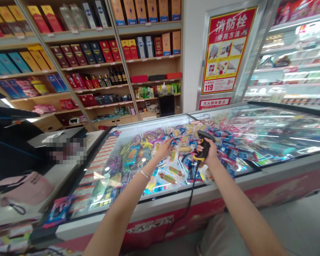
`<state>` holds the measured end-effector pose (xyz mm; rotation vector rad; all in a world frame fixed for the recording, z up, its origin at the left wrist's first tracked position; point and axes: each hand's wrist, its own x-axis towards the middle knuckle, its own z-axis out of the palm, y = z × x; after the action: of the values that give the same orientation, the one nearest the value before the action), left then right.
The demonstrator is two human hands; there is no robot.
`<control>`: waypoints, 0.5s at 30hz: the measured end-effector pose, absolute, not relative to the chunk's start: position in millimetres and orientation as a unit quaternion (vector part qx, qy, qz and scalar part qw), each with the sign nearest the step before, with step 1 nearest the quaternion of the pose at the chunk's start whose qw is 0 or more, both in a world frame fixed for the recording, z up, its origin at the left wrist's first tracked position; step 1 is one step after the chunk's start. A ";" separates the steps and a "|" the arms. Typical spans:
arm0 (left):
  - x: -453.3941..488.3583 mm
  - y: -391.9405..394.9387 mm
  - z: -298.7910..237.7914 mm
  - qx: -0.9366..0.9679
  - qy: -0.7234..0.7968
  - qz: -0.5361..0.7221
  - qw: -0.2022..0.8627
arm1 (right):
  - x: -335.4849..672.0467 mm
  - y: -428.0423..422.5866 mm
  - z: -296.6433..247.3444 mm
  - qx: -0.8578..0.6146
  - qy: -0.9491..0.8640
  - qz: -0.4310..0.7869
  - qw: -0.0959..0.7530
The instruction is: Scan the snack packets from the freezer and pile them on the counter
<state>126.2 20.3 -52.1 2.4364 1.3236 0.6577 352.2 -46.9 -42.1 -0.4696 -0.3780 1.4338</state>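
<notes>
My right hand (210,151) is wrapped round the grip of a black and yellow barcode scanner (202,144), held above the freezer's goods. From its base a dark cable (191,197) hangs over the freezer's front edge. My left hand (164,149) reaches into the chest freezer (162,199) with its fingers stretched out over the wrapped ice creams. Its fingertips are at a blue wrapper (167,137); whether they touch it is hard to see. Near both hands lie several clear-wrapped ice pops (171,174) and blue packets (194,174).
A blue and red packet (59,209) lies on the freezer's left corner. To the left, a pink pouch (26,188) rests on the counter. The sliding glass lid (282,135) covers the freezer's right side. Behind stand shelves (96,64) of boxes.
</notes>
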 end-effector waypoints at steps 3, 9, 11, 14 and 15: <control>123.2 22.6 -43.2 0.845 0.455 0.222 0.172 | 349.4 -46.4 -39.1 -0.225 -0.166 0.645 0.711; 56.9 17.3 2.3 0.834 0.451 0.290 0.133 | 342.1 -57.8 -20.1 -0.229 -0.189 0.642 0.707; 19.7 10.6 17.3 0.835 0.453 0.270 0.158 | 329.8 -62.9 -9.0 -0.219 -0.221 0.646 0.697; -30.8 -3.1 32.0 0.838 0.475 0.156 0.219 | 291.9 -69.2 5.8 -0.195 -0.273 0.674 0.658; -44.2 -8.6 34.4 0.839 0.477 0.113 0.237 | 274.1 -70.9 8.4 -0.185 -0.287 0.689 0.640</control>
<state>-44.2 -8.6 34.4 2.2981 1.3078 0.3093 274.1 -70.9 8.4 -0.4215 -0.6538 1.5710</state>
